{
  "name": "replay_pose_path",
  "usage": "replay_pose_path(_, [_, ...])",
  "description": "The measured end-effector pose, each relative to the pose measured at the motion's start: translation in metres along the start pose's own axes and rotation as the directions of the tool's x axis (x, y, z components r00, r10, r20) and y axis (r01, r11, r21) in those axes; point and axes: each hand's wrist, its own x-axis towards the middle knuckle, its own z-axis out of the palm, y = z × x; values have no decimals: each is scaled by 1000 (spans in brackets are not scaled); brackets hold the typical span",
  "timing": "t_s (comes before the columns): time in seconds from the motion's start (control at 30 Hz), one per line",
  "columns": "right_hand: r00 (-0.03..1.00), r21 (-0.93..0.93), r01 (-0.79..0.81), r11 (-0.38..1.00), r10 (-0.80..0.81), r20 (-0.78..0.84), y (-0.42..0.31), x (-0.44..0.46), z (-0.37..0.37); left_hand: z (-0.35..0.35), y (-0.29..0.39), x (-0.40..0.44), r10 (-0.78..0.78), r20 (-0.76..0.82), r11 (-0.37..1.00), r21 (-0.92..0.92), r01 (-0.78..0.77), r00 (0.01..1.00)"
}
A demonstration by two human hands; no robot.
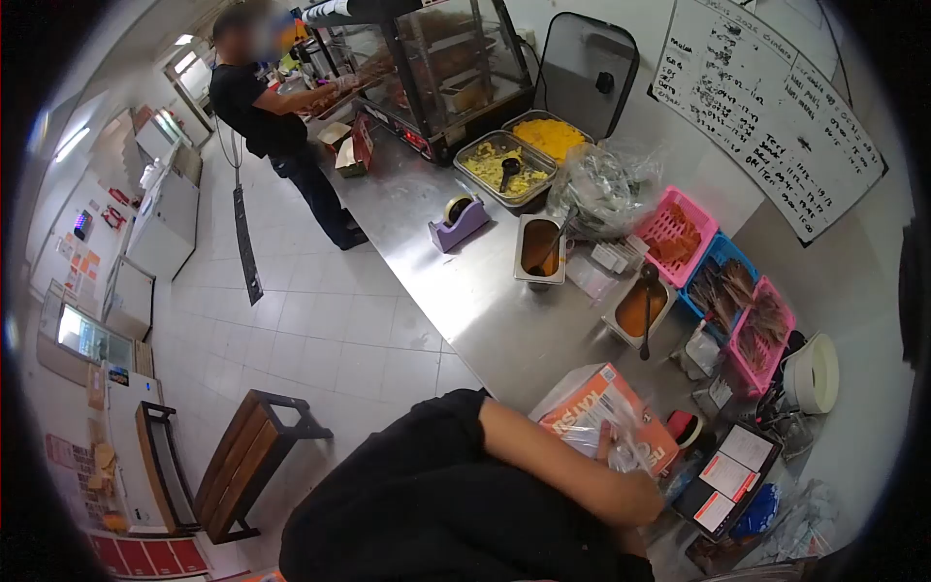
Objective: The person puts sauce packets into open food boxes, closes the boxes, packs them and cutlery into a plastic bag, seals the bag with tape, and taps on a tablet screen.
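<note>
My left arm reaches across from a black sleeve. My left hand (635,497) is bent inward, its fingers mostly hidden, closed at a clear plastic bag (632,454). The bag lies against an orange and white cardboard box (585,405) on the steel counter. A fingertip shows through the plastic at the box's side; whose hand it belongs to I cannot tell. Only a small patch of my right hand or wrist (632,540) appears below the left one, beside a dark sleeve; its fingers are hidden. Right of the box stands a small round red and black object (685,428).
Sauce pans (540,249) (640,308), a purple tape dispenser (461,223) and food trays (506,170) stand along the steel counter (436,281). Pink and blue baskets (718,291) line the wall. A tablet (727,480) lies at right. Another person (281,116) works by the glass display warmer (436,73).
</note>
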Motion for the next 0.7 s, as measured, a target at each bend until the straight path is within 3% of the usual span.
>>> replay_pose_path(0.1, [999,-1,47,999,-47,0,10,2,17,-49,-19,-34,-40,27,984,-174,44,999])
replay_pose_path(0.17, [997,1,76,997,-76,3,16,6,26,-66,-44,-62,-79,-164,960,-277,31,983])
replay_pose_path(0.23, [995,9,98,995,-98,8,21,11,30,-44,-97,-78,-24,-514,977,-195,-90,858])
replay_pose_path(0.33, [991,25,129,991,-130,21,29,20,37,25,-152,-72,58,-479,960,-215,-181,876])
replay_pose_path(0.43, [985,55,166,985,-167,30,39,35,43,42,-142,-43,44,-473,930,-303,-210,880])
replay_pose_path(0.47, [983,75,178,981,-180,30,43,43,46,43,-145,-34,165,-450,963,-120,-243,877])
replay_pose_path(0.63, [962,255,107,961,-165,219,59,60,48,97,-147,-13,-27,-590,673,-608,-422,807])
replay_pose_path(0.7, [984,400,-60,915,-13,177,62,66,35,111,-155,-10,-112,-578,655,-654,-377,808])
